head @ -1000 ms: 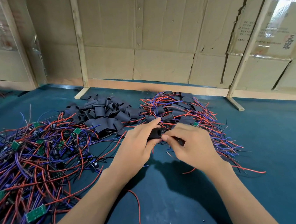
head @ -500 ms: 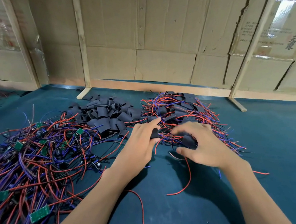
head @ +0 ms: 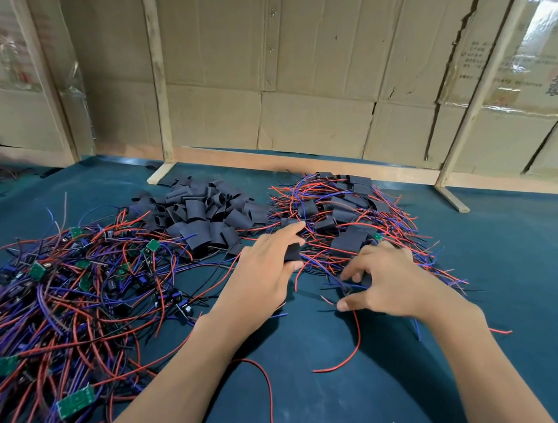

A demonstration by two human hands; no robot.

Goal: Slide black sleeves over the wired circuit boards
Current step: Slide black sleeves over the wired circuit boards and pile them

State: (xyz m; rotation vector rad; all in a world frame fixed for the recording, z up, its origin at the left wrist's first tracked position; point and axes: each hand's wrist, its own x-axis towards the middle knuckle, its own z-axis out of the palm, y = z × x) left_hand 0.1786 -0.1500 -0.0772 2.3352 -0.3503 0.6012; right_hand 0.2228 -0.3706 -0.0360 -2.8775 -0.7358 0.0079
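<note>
Hands at the near edge of the sleeved-board pile.
My left hand point(head: 263, 275) pinches a black sleeve point(head: 292, 253); my right hand point(head: 385, 283), fingers loosely spread, hovers over the sleeved boards point(head: 343, 218); loose sleeves point(head: 202, 212) and bare wired boards point(head: 73, 295) lie leftward.

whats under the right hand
Under the right hand lie red and blue wires on the blue mat, and a dark piece shows between its fingers. What the palm covers cannot be seen.
</note>
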